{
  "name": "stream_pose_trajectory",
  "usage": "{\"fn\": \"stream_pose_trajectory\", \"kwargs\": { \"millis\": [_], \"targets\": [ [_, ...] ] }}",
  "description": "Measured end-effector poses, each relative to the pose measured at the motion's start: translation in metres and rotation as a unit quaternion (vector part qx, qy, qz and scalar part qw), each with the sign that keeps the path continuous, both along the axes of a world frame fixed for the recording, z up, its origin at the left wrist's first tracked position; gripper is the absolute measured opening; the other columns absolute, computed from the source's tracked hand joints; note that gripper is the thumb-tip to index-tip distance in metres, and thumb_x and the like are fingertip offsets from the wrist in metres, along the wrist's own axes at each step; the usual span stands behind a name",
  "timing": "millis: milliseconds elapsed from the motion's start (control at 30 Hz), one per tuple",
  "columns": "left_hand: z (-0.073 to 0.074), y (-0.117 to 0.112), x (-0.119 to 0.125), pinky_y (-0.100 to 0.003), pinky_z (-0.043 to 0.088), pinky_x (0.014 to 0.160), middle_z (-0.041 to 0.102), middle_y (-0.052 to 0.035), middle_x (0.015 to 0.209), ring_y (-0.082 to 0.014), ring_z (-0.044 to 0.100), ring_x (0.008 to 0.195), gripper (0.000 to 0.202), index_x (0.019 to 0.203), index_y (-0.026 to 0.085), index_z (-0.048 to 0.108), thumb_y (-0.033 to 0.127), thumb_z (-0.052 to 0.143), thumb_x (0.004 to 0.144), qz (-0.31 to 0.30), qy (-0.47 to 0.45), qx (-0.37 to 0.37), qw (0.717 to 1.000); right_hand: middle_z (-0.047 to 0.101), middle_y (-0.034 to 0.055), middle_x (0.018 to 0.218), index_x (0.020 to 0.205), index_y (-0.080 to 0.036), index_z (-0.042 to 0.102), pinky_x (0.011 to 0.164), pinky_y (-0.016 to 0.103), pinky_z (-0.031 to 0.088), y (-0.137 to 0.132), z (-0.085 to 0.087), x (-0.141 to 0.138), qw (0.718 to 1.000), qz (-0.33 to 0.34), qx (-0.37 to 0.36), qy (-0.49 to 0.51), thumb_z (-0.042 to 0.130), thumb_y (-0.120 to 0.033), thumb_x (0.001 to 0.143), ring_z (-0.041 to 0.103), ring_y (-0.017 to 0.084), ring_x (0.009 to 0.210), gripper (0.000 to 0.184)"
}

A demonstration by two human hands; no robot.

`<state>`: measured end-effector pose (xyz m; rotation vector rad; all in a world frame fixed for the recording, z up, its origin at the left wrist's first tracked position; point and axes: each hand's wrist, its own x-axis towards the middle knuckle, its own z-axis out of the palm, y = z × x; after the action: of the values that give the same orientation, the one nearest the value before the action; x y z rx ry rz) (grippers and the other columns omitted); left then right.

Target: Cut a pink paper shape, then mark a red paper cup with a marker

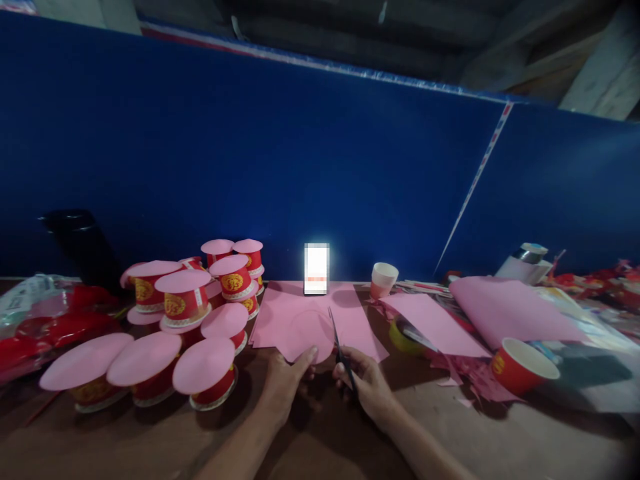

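My left hand [287, 377] pinches the near edge of a pink paper sheet [310, 323] that lies on the brown table; a round outline shows in the paper above my thumb. My right hand [367, 383] is closed round the handles of dark scissors [339, 347], whose blades point away from me along the right side of that rounded paper piece. Both hands sit close together at the table's near middle.
Many upside-down red cups with pink paper discs on them [185, 300] crowd the left. A lit phone [316, 268] stands against the blue wall. A white cup [384, 279], tape roll [403, 333], more pink sheets [510, 310] and a red cup on its side [523, 367] lie to the right.
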<state>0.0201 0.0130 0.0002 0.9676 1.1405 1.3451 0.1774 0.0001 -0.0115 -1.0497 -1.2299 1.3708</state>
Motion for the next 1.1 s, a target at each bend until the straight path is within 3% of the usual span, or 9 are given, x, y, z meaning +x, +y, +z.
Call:
{"fn": "stream_pose_trajectory", "kwargs": {
  "millis": [567, 1100],
  "targets": [
    [0.0056, -0.0024, 0.0015, -0.022, 0.043, 0.045, 0.062, -0.0022, 0.058, -0.0112, 0.053, 0.047, 0.028, 0.073, 0.01, 0.064, 0.035, 0.072, 0.061, 0.006, -0.016, -0.003, 1.0, 0.054, -0.0034, 0.062, 0.091, -0.017, 0.06, 0.037, 0.013, 0.037, 0.0, 0.0028, -0.0019, 1.0, -0.012, -0.017, 0.003, 0.072, -0.041, 0.065, 0.049, 0.007, 0.05, 0.038],
    [0.0022, -0.0007, 0.0005, -0.022, 0.042, 0.045, 0.063, -0.0018, 0.057, -0.0115, 0.052, 0.045, 0.03, 0.073, 0.011, 0.065, 0.037, 0.072, 0.06, 0.005, -0.017, 0.006, 1.0, 0.053, -0.0035, 0.06, 0.093, -0.017, 0.062, 0.035, 0.013, 0.034, -0.0014, 0.0071, -0.0021, 0.999, -0.026, -0.024, -0.015, 0.072, -0.045, 0.063, 0.047, 0.006, 0.046, 0.042]
  ]
}}
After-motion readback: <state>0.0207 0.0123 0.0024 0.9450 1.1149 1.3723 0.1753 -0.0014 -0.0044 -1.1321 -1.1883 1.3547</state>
